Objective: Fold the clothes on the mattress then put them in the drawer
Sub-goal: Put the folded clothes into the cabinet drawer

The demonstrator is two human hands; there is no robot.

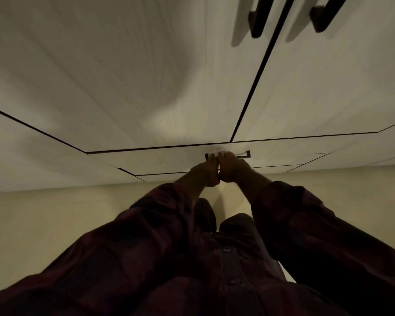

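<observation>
A white drawer front [160, 161] sits low in the wardrobe, under two tall doors. Its dark bar handle [244, 155] runs across the drawer's upper middle. My left hand [205, 172] and my right hand [232, 167] are side by side on that handle, fingers curled over the bar. The drawer front looks level with the panels beside it. No clothes and no mattress are in view. Dark red sleeves cover both my forearms.
Two tall white wardrobe doors [123, 76] rise above the drawer, with long black handles [260, 19] near the top right. A second drawer front [192, 175] lies below. Pale floor [43, 224] spreads on both sides of my legs.
</observation>
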